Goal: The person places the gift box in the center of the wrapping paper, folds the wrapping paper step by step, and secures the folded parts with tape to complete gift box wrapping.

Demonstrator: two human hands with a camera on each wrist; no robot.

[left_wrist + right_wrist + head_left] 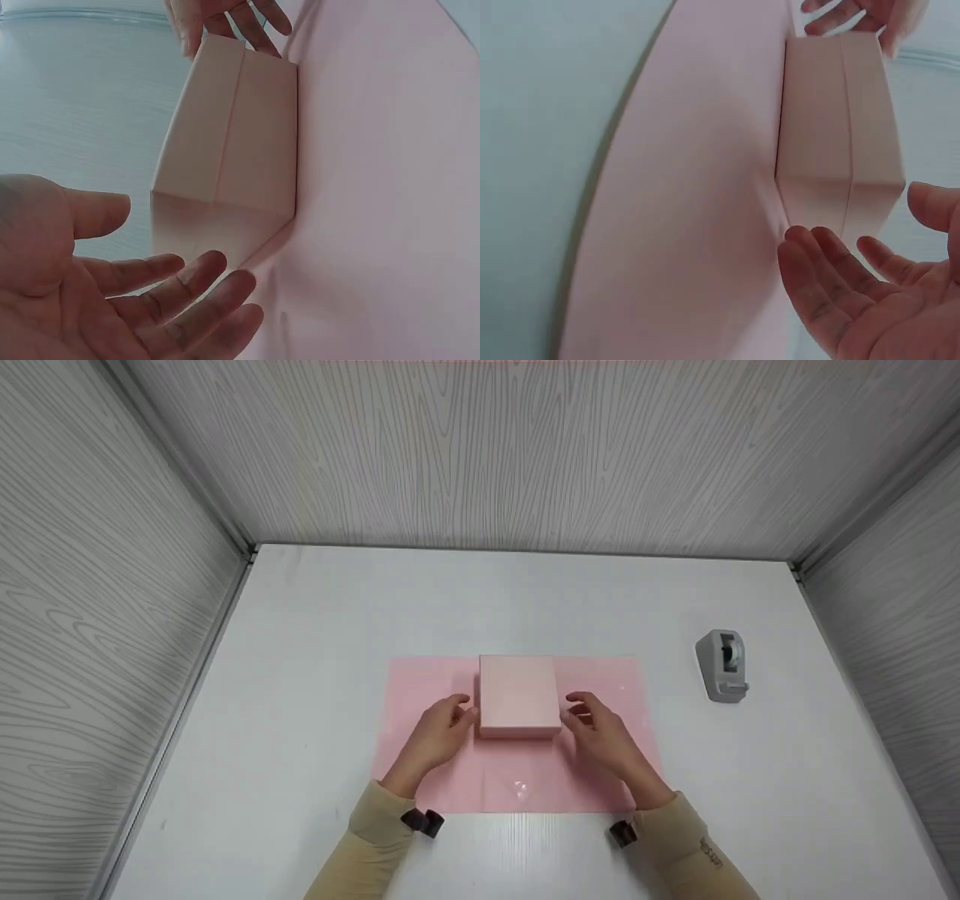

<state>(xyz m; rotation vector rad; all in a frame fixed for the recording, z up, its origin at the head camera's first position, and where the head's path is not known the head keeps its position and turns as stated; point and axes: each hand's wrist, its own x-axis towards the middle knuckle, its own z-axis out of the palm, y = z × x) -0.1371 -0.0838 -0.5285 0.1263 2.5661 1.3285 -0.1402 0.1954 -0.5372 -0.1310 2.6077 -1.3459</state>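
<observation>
A pale pink lidded box [519,694] lies flat on a sheet of pink wrapping paper [442,791] near the middle of the table. Beside its left side is my left hand [441,729], fingers relaxed and thumb apart. My right hand [600,735] is at the opposite side, its fingers loosely bent and holding nothing. In the left wrist view, the fingertips of the left hand [142,292] overlap the near end of the box [240,142]. The right wrist view has the right hand [885,292] with palm facing the box [840,112], fingertips close to its lower edge.
A grey tape dispenser [724,666] stands on the white table [300,660] to the right of the paper. Panels with a wood-grain pattern [487,457] enclose the table at the back and both sides. Each wrist carries a small black camera [424,821].
</observation>
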